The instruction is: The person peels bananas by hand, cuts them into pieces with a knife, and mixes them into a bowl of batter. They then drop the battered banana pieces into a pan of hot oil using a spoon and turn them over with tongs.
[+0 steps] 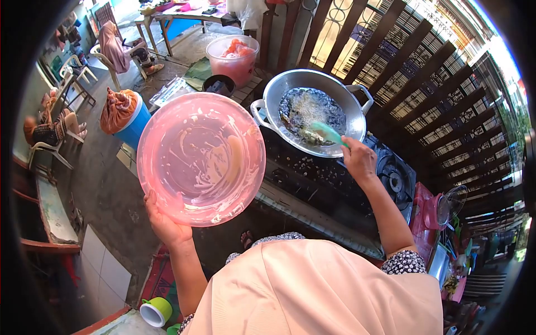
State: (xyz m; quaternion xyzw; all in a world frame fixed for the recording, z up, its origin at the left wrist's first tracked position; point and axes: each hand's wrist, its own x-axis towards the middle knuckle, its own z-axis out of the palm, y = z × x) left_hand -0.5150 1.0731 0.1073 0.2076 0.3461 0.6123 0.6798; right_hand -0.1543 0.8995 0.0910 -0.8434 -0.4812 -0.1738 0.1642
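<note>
My left hand (167, 220) grips the lower left rim of a pink plastic basin (192, 148), tilted so its inside faces me. Pale batter is smeared over the basin's bottom and wall. In my right hand (360, 159) is the handle of a green spatula (329, 133), its far end down in a metal wok (354, 117). Dark, bubbling oil (298, 103) fills the wok's bottom, with pale foam and frying food around the spatula. The exact shape of that food is hard to make out.
The wok stands on a black gas stove (312, 178) with a bare burner (395, 177) at right. Behind are a pink bucket (240, 61), a small dark pot (219, 85) and a blue bin (131, 128). A slatted fence (385, 53) borders the stove. Two people sit at far left.
</note>
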